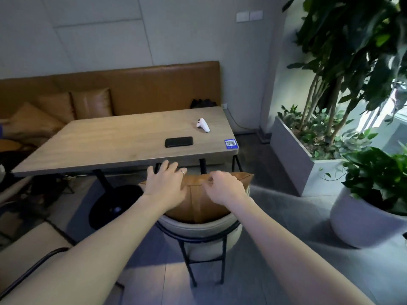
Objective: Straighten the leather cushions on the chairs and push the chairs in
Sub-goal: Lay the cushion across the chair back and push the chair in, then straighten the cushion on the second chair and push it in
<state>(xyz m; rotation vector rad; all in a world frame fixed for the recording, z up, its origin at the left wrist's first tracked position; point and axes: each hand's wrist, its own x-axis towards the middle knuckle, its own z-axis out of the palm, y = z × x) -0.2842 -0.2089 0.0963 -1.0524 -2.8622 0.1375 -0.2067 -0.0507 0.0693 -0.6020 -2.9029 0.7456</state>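
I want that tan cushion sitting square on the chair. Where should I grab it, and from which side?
Probably the top seam of the leather cushion, near its two upper corners, reaching from behind over the chair back. It stands upright against the backrest, so only that edge is free. The left hand and right hand are already there.

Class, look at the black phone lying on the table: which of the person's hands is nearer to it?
Left. The left hand lies just below the phone near the table edge; the right hand is lower and further right.
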